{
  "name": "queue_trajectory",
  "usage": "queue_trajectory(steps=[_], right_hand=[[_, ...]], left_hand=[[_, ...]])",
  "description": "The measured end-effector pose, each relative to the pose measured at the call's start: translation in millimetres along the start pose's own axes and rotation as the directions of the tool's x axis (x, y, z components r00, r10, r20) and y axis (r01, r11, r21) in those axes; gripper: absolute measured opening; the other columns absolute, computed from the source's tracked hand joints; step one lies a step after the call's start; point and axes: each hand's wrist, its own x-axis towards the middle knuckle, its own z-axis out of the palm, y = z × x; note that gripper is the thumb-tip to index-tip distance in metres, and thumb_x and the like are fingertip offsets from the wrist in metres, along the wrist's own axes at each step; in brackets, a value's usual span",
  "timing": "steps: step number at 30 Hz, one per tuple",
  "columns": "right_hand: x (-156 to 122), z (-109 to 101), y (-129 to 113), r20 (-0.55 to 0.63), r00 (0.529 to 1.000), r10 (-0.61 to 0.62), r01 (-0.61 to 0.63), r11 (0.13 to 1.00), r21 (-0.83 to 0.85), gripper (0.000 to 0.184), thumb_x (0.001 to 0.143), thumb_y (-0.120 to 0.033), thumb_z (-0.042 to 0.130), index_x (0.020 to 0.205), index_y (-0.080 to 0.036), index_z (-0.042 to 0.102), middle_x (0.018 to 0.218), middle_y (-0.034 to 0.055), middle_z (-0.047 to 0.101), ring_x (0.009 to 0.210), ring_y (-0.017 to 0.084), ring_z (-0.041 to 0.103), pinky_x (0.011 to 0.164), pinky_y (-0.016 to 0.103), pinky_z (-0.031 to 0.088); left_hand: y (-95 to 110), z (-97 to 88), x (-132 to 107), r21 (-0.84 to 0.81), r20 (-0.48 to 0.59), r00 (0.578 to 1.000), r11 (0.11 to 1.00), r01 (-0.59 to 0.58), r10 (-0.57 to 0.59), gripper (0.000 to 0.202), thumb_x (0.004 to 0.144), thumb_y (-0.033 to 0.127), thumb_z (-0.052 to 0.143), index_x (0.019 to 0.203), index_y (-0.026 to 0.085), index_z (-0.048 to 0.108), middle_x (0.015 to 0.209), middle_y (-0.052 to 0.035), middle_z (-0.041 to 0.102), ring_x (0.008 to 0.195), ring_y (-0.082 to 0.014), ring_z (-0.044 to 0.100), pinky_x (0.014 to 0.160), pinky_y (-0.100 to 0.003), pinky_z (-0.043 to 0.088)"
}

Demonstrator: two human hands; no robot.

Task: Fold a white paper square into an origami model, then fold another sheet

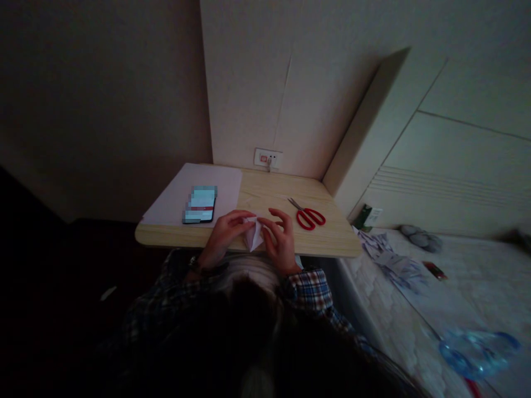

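Observation:
A small piece of folded white paper (253, 236), pointed at its lower end, is held between my two hands above the front edge of the wooden table (265, 190). My left hand (227, 231) pinches its upper left side with thumb and fingers. On the other side, my right hand (280, 239) grips the upper right part, its index finger raised a little. Red-handled scissors (307, 214) lie to the right of my right hand, blades pointing to the back left. To the left, a phone (199, 204) with a lit screen rests on white paper sheets (174, 190).
Behind the table is a wall socket (267, 158) with a plug in it. At the right, a bed mattress (464, 276) bears a heap of paper strips (392, 260), a grey bundle (421, 239) and a clear blue plastic item (477, 351).

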Motion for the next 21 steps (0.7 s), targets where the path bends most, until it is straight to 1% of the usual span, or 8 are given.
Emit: queue_trajectory(steps=[4, 8, 12, 16, 21], right_hand=[[-0.4, 0.4, -0.4, -0.01, 1.0, 0.013, -0.013, 1.0, 0.0, 0.028, 0.091, -0.02, 0.049, 0.113, -0.028, 0.064, 0.126, 0.0098, 0.048, 0.117, 0.024, 0.049, 0.09, 0.04, 0.048], [-0.9, 1.2, 0.3, -0.016, 1.0, 0.014, -0.014, 1.0, -0.007, 0.025, 0.091, -0.021, 0.05, 0.11, -0.026, 0.065, 0.122, 0.0104, 0.049, 0.116, 0.024, 0.05, 0.09, 0.04, 0.048], [-0.8, 2.1, 1.4, -0.034, 0.999, -0.005, 0.005, 1.0, -0.003, 0.022, 0.09, -0.02, 0.051, 0.107, -0.024, 0.066, 0.119, 0.0105, 0.051, 0.111, 0.024, 0.053, 0.086, 0.04, 0.05], [-0.5, 2.8, 2.2, -0.054, 0.998, -0.019, 0.018, 1.0, -0.013, 0.019, 0.09, -0.02, 0.052, 0.103, -0.023, 0.066, 0.114, 0.0101, 0.052, 0.106, 0.022, 0.054, 0.082, 0.037, 0.052], [-0.8, 3.2, 2.6, -0.081, 0.996, -0.044, 0.044, 0.999, -0.006, 0.018, 0.09, -0.019, 0.054, 0.104, -0.024, 0.065, 0.113, 0.0093, 0.052, 0.103, 0.021, 0.055, 0.08, 0.036, 0.053]], left_hand=[[0.9, 1.0, -0.2, 0.001, -0.008, 1.0, 1.0, -0.01, 0.01, 0.032, 0.067, 0.035, 0.076, 0.09, 0.014, 0.071, 0.102, -0.0081, 0.069, 0.098, -0.0238, 0.062, 0.087, -0.036, 0.05], [2.5, 2.2, -1.4, -0.023, -0.013, 1.0, 1.0, 0.005, -0.006, 0.032, 0.066, 0.034, 0.077, 0.089, 0.013, 0.072, 0.102, -0.0084, 0.068, 0.099, -0.0236, 0.061, 0.088, -0.035, 0.049], [4.6, 2.8, -2.8, -0.041, -0.018, 1.0, 0.999, 0.014, -0.015, 0.032, 0.065, 0.034, 0.077, 0.089, 0.014, 0.073, 0.103, -0.0083, 0.068, 0.1, -0.0235, 0.061, 0.089, -0.035, 0.047], [5.8, 3.2, -3.2, -0.068, -0.014, 1.0, 0.998, 0.01, -0.011, 0.03, 0.064, 0.032, 0.079, 0.088, 0.014, 0.073, 0.102, -0.0081, 0.068, 0.099, -0.0234, 0.061, 0.09, -0.035, 0.047], [4.2, 2.8, -2.2, -0.074, 0.0, 1.0, 0.997, 0.016, -0.016, 0.03, 0.064, 0.032, 0.079, 0.088, 0.015, 0.073, 0.1, -0.0069, 0.069, 0.097, -0.0224, 0.061, 0.087, -0.033, 0.048]])
